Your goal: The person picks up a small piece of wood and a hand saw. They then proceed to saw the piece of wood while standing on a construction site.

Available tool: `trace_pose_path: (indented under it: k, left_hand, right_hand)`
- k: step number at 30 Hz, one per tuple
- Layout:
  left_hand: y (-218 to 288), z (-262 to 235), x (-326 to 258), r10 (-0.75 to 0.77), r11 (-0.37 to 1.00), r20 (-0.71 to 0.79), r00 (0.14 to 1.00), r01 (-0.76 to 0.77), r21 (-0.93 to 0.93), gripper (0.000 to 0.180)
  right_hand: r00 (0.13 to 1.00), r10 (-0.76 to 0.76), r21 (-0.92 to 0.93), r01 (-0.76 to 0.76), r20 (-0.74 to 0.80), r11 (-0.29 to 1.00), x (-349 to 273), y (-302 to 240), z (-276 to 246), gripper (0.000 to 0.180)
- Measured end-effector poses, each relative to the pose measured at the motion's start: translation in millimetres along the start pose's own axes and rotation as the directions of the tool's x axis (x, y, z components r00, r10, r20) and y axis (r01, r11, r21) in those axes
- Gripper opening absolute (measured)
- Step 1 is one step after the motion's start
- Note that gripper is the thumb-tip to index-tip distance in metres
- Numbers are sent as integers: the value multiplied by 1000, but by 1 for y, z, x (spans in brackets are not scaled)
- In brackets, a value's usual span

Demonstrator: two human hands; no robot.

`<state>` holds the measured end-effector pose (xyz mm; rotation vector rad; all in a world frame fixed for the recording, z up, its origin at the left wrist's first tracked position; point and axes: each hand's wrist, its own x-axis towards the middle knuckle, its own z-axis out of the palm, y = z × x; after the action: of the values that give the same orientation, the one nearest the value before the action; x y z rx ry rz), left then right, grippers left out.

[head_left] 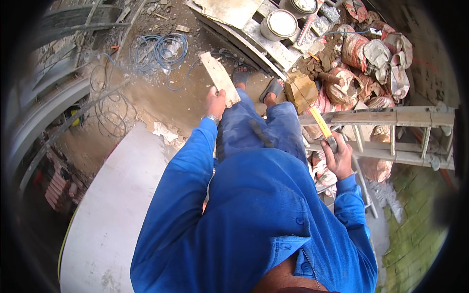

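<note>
Tile (221, 78), a pale oblong slab with a rough, mortar-smeared face, is held out ahead of the body, above the knees and the sandalled feet. It is gripped at its near end by the left hand (215, 102), fingers closed round the edge, a watch showing at the wrist. A yellow tool (321, 126), long and narrow like a folding rule or level, is clasped by the right hand (338, 157), fist curled shut round its dark near end, the tip slanting up and away to the left.

The step in hand is judged to be a carry or a check: slab in one hand, measuring tool in the other, neither yet brought together. What the next move calls for, by this reading, is a firm surface for the slab and the yellow tool laid along it, with the grip kept firm since the slab is held by one end only.

Just right, a wooden ladder (391, 117) is seen lying across. Beyond it, crumpled sacks (376, 53), pinkish and grey with faded print, are heaped together. Farther off, two round white-lidded tins (279, 24) are set on a pallet (254, 39). To the left, blue cable (159, 49) is coiled on the dirt, and a big white curved panel (112, 210) is seen lower left.
</note>
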<state>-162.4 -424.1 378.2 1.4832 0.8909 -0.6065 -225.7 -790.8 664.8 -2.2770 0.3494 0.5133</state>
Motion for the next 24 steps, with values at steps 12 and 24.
trace_pose_path:
  k: [12,24]
  left_hand:
    - [24,133,-24,34,952,100,994,-1,-307,12]
    - [15,230,40,-96,949,66,993,112,-294,29]
  right_hand:
    - [996,-78,-4,78,31,997,5,88,-51,30]
    - [986,-39,-25,43,162,999,20,104,-50,36]
